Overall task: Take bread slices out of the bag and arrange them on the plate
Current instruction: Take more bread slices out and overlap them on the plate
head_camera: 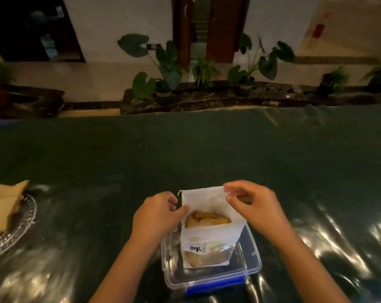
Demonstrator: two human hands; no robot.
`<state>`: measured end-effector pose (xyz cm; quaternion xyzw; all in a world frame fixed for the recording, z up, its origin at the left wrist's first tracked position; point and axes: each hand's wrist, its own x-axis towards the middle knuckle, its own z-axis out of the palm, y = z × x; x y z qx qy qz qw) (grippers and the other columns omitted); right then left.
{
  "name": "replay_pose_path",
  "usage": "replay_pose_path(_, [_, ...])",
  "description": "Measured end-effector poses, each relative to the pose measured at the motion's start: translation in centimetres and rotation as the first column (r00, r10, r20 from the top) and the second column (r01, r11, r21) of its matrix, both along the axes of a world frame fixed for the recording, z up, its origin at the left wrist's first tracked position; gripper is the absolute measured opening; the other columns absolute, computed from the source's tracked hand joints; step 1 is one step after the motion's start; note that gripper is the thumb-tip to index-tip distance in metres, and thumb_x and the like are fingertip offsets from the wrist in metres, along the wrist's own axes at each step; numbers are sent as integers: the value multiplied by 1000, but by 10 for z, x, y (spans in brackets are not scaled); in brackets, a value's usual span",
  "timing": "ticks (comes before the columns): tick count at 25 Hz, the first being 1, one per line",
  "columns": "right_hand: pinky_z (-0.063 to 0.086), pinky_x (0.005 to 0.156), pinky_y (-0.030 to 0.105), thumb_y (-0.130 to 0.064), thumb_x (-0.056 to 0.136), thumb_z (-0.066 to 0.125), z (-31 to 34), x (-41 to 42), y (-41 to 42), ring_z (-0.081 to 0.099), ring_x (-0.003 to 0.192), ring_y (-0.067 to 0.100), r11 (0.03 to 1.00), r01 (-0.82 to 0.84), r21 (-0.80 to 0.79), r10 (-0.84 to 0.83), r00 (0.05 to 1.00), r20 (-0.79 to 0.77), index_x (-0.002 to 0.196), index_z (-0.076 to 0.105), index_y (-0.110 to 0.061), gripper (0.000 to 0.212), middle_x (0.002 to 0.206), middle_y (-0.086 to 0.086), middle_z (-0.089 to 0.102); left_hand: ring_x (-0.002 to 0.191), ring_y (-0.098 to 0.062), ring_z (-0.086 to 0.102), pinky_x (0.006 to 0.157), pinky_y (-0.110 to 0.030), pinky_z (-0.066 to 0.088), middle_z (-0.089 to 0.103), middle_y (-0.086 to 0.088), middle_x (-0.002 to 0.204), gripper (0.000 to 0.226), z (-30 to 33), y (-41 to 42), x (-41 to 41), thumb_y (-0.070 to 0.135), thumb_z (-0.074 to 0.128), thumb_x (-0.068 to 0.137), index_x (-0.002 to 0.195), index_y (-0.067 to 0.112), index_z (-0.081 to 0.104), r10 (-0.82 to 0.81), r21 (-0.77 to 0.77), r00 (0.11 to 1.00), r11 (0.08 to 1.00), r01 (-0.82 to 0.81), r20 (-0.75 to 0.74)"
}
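- The table [207, 149] under me is dark green and shiny with a clear film over it; it runs well past my reach, and everything for this job sits on its near edge
- My glass plate [21, 228] lies far off to my left, half cut by the frame edge, with a couple of bread slices [1, 208] already lying on it — so I judge the task is partway through, not starting
- Straight in front of me is a clear plastic box [246, 267] with a blue clip, and the bread bag [207, 235] stands upright inside it
- The bag is white with a clear window; its mouth is pulled open and I can see more bread [207, 218] sitting inside, below the rim
- My left hand [156, 215] pinches the bag's near-left edge between thumb and fingers
- My right hand [253, 204] pinches the far top rim at its right corner, the other fingers curled loose
- So the step in hand is spreading the mouth — next I would need one hand to let go and reach down for a slice while the other keeps the bag steady, then carry it left to the plate
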<state>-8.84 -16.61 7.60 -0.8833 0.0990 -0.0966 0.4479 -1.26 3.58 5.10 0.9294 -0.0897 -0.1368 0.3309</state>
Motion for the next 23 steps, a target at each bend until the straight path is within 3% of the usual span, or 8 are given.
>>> replay_pose_path(2, [55, 77, 23, -20, 79, 66, -1, 30, -7, 63, 90, 7, 961, -235, -148, 200, 955, -220, 105, 66, -25, 26, 104, -5, 67, 75, 0, 61, 70, -29, 56, 65, 15, 81, 29, -3, -12, -2, 47, 70, 72, 94, 29, 64, 65, -19, 998, 998, -66, -20])
replay_pose_path(5, [54, 81, 34, -30, 79, 64, -16, 64, 3, 62, 89, 18, 761, -559, -328, 348, 780, -520, 102, 66, -17, 27, 105, 4, 65, 68, 1, 63, 67, -29, 57, 68, 14, 73, 7, -9, -21, -9, 37, 71, 74, 78, 31, 69, 135, -44, 990, 990, -136, -26])
replay_pose_path(7, [52, 82, 34, -32, 79, 64, -31, 79, 11, 59, 87, 19, 700, -650, -295, 348, 672, -654, 103, 62, -16, 29, 104, 5, 63, 62, 1, 63, 60, -23, 55, 68, 12, 66, 7, -11, -19, -12, 28, 70, 77, 70, 31, 70, 204, -69, 979, 977, -203, 9])
replay_pose_path(10, [45, 90, 35, -29, 82, 62, -49, 92, 20, 54, 101, 22, 705, -685, -185, 292, 518, -804, 113, 54, -18, 34, 116, 7, 58, 58, -3, 64, 54, -22, 53, 69, 8, 62, 12, -10, -15, -15, 23, 69, 77, 66, 27, 71, 245, -86, 968, 967, -241, 45])
replay_pose_path(13, [41, 98, 38, -23, 85, 59, -66, 97, 20, 51, 112, 27, 657, -728, -195, 289, 482, -827, 120, 52, -14, 37, 126, 11, 54, 59, -8, 65, 57, -28, 56, 70, 4, 63, 12, -9, -16, -16, 21, 67, 77, 67, 23, 72, 245, -87, 969, 967, -241, 34])
replay_pose_path(16, [41, 99, 41, -25, 82, 62, -75, 96, 16, 50, 111, 25, 636, -752, -172, 287, 438, -852, 122, 51, -21, 41, 125, 7, 53, 60, -6, 64, 53, -18, 50, 69, 6, 63, 14, -11, -16, -17, 22, 67, 78, 65, 26, 71, 231, -92, 973, 969, -229, 15])
replay_pose_path(21, [46, 86, 32, -32, 81, 62, -87, 88, 14, 54, 90, 18, 698, -666, -262, 274, 586, -762, 107, 58, -23, 27, 110, 4, 63, 61, 3, 62, 47, -6, 43, 68, 8, 60, 21, -12, -10, -14, 17, 68, 77, 60, 29, 69, 220, -127, 975, 968, -218, 7])
replay_pose_path(23, [43, 81, 30, -36, 84, 58, -90, 83, 16, 53, 85, 16, 712, -653, -258, 276, 598, -752, 103, 59, -20, 25, 106, 5, 63, 64, 9, 60, 45, -6, 41, 67, 10, 61, 23, -12, -9, -14, 18, 69, 78, 60, 32, 68, 226, -138, 974, 964, -227, -21])
